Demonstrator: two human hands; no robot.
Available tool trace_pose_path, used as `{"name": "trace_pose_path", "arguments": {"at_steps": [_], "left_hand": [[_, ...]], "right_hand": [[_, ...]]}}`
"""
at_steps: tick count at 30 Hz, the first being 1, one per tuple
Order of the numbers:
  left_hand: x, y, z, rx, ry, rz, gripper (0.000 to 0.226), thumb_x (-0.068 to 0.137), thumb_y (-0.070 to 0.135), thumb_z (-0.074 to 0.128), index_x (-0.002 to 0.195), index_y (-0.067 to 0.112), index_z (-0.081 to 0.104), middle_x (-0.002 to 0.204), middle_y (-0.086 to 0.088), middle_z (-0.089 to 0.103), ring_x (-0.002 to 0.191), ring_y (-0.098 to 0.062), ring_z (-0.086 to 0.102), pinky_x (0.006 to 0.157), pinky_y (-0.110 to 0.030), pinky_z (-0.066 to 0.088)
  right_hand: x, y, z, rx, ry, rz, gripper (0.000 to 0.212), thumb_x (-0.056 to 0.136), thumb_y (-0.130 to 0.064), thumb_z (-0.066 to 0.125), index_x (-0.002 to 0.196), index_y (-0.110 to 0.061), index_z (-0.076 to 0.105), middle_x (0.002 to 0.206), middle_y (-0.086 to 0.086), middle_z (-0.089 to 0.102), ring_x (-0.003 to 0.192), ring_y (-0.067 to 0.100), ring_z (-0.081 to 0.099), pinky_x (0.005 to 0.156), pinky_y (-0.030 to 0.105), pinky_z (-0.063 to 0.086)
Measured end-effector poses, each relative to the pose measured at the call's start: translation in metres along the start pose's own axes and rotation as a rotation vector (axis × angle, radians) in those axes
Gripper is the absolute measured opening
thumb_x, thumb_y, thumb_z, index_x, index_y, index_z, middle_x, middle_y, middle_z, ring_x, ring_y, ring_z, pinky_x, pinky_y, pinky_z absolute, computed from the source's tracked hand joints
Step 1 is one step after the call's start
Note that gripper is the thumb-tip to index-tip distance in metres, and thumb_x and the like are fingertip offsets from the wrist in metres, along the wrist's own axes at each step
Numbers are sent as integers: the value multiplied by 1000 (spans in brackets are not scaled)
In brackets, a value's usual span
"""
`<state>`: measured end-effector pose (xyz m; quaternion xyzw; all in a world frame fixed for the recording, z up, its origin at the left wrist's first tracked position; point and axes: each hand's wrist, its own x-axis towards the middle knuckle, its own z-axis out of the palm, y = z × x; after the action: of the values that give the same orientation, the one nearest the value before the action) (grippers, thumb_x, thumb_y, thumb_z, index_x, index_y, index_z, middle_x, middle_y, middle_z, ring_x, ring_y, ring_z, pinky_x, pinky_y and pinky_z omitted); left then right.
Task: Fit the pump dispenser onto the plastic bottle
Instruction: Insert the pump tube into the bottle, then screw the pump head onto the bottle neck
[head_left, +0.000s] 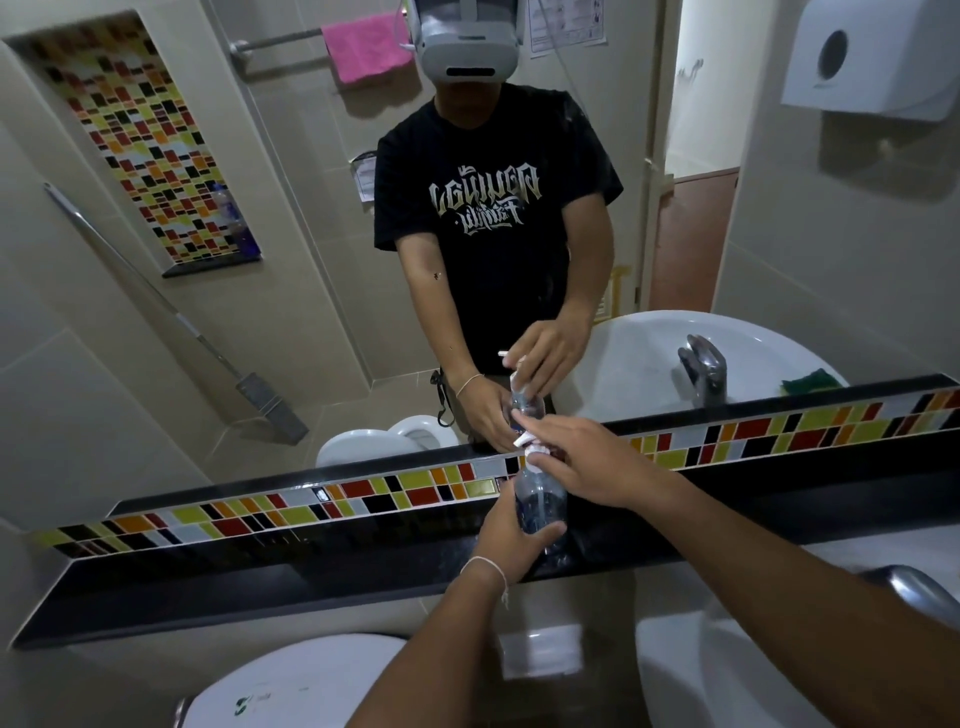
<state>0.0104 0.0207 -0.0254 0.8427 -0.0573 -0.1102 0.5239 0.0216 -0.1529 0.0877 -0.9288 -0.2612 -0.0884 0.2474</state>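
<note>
- Pump dispenser: one, white, sitting at the neck of one clear plastic bottle, under the right hand, whose grip is closed around it.
- Left hand: its grip wraps the bottle's lower body, below the right grip.
- Bottle stands upright on the black ledge below the mirror.
</note>
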Motion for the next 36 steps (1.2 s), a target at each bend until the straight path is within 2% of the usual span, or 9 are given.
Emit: {"name": "trace_pose_path", "arguments": {"at_steps": [4,8,12,17,22,27,29,32,36], "left_hand": [[-3,-11,-5,-29,-6,-23,78,86,25,88,153,27,48,141,7,65,123,-6,64,109,-35,57],[-1,-16,-5,-32,-7,-7,78,85,25,90,153,27,51,139,9,67,125,-6,64,102,-23,56],[-3,-16,-8,-44,-36,-3,76,88,21,87,153,29,50,135,10,70,116,7,67,89,-11,57],[-4,-16,-9,-29,-23,11,74,89,24,85,154,28,49,141,5,70,129,-7,67,111,-32,56],[-3,-18,-11,5,-33,29,74,87,26,86,153,26,51,136,4,74,128,-9,70,113,-40,56],[-5,-13,-13,32,-63,40,72,89,26,84,150,36,48,141,3,71,133,-12,66,115,-40,54],[-6,-12,-15,31,-82,39,75,90,26,84,154,36,46,143,3,69,134,-12,65,115,-38,53],[-6,-9,-20,38,-121,28,79,91,23,83,159,29,43,145,3,68,136,-12,62,111,-29,52],[-4,-5,-27,77,-167,27,74,92,21,83,156,26,47,144,2,67,136,-13,61,115,-32,50]], "right_hand": [[-4,-5,10,232,90,158,75,94,-30,72,159,-20,36,121,0,68,95,5,61,85,18,49],[0,-9,26,271,242,262,52,83,-42,81,126,-16,65,100,-5,58,79,2,53,69,15,40],[-11,-3,33,406,205,164,26,95,-25,71,116,-12,71,108,-4,65,95,4,62,82,22,49],[-12,0,32,318,326,316,30,80,-40,83,85,-16,64,82,-6,60,75,6,53,66,24,46],[-12,-3,26,451,139,256,34,94,-28,71,127,-21,65,118,-8,68,110,7,64,91,17,49],[-7,-1,29,404,168,327,40,79,-49,81,109,-28,66,103,-6,66,92,10,63,76,25,53],[-10,-2,25,533,81,317,37,88,-39,77,121,-28,65,112,-11,67,100,5,64,80,19,52],[-10,3,24,556,18,302,24,94,-32,72,116,-21,73,106,-6,76,97,9,70,85,33,59],[-4,4,24,446,99,355,44,73,-47,88,105,-22,70,97,-2,70,82,5,63,71,23,51]]}}
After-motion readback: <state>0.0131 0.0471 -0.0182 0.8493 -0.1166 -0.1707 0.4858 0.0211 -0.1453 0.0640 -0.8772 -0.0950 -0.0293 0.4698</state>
